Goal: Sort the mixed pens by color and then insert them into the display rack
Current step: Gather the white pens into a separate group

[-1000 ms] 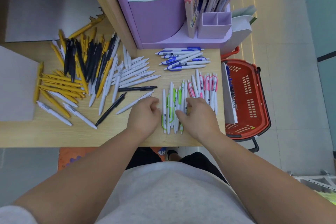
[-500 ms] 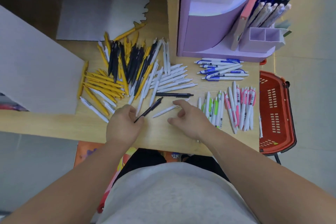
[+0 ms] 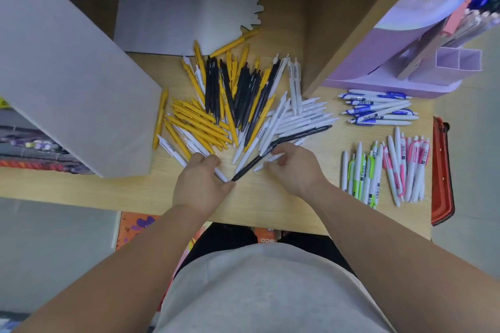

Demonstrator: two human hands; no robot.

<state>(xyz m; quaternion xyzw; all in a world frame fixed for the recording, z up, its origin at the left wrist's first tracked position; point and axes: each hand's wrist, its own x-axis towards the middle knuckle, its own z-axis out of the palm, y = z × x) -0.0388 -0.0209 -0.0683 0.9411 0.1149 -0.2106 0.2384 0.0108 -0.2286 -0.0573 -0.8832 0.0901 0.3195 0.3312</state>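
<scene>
A mixed heap of pens lies on the wooden counter (image 3: pixel 270 205): yellow pens (image 3: pixel 194 121), black pens (image 3: pixel 243 89) and plain white pens (image 3: pixel 300 119). Sorted groups lie to the right: blue-clip pens (image 3: pixel 378 111), green-clip pens (image 3: pixel 362 176) and pink-clip pens (image 3: pixel 408 165). My left hand (image 3: pixel 200 184) pinches the near end of a loose black pen (image 3: pixel 254 163), and a white pen lies under its fingers. My right hand (image 3: pixel 295 170) pinches a short white pen (image 3: pixel 267 162) beside that black pen. The purple display rack (image 3: pixel 405 67) stands at the back right.
A grey board (image 3: pixel 67 76) leans over the counter's left part, close to the yellow pens. A wooden divider (image 3: pixel 338 43) separates the heap from the rack. A red basket (image 3: pixel 441 176) hangs off the counter's right edge.
Both hands left the green-clip group and moved left to the mixed heap. My left hand took the black pen's end; my right hand closed on a white pen. The camera swung left.
</scene>
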